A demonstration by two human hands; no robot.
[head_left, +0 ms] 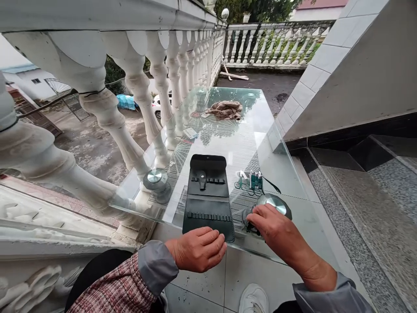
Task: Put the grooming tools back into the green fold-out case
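A black fold-out tool case (207, 195) lies open on the glass table (234, 134), its elastic loops bare. My left hand (199, 248) rests at the case's near edge, fingers curled loosely, touching the table rim and holding nothing I can see. My right hand (272, 226) is just right of the case, fingers closed over a small dark thing on the glass. Several small green-handled tools (250, 180) lie in a row beyond my right hand, next to a thin black cord.
A white stone balustrade (143, 95) runs along the table's left side. A crumpled brown cloth (226, 109) lies at the far end of the glass. Round metal table fittings (155, 177) sit under the near corners. Tiled steps and a wall rise on the right.
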